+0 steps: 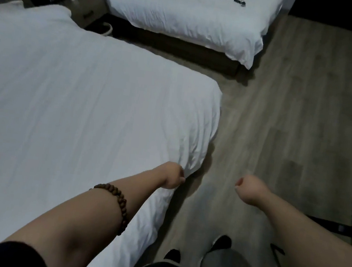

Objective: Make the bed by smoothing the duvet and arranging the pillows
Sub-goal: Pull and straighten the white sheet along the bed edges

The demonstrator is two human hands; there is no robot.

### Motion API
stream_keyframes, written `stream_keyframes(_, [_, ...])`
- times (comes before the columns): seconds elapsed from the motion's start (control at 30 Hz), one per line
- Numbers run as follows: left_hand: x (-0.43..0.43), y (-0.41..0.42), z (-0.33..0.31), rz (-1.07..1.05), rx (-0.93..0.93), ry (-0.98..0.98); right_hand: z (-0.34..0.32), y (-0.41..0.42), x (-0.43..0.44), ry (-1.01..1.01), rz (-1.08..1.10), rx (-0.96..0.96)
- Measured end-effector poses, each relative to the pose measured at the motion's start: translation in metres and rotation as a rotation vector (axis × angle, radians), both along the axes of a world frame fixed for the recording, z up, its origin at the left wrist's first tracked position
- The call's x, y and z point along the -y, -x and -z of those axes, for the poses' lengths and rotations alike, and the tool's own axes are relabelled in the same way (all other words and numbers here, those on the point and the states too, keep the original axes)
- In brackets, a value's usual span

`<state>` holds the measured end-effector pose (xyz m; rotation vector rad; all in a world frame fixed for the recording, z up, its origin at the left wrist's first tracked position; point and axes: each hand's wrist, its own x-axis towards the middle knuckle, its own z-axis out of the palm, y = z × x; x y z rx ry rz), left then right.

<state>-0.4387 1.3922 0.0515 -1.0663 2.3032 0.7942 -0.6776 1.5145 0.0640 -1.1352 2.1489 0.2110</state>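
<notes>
White soft fabric duvet (82, 100): spread over near bed at left, mostly flat, fine creases toward right corner.
Left hand (173, 176): fingers curled, pinching duvet edge at near right corner.
Right hand (248, 190): fingers curled into fist, nothing held, apart from duvet, over grey wood-plank floor (292, 124).
Handling, judged: light, limp, not fragile. Take hold at corners and hem, pull taut.
Pillows: none clearly visible.
</notes>
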Motion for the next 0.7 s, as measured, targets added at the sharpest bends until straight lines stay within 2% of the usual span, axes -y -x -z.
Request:
stream_keyframes(0.13, [0.084, 0.092, 0.005, -0.102, -0.016, 0.017, 0.007, 0.094, 0.095, -0.01, -0.094, 0.018])
stream_keyframes(0.37, [0.2, 0.205, 0.014, -0.46, -0.005, -0.057, 0.012, 0.234, 0.268, -0.028, -0.357, 0.007])
stream_keyframes(0.57, [0.278, 0.271, 0.037, -0.82, -0.108, -0.141, 0.019, 0.291, 0.417, -0.083, -0.51, 0.016])
stream_keyframes(0.7, [0.338, 0.306, 0.094, -1.034, -0.12, -0.169, 0.046, 0.301, 0.514, -0.127, -0.532, 0.08])
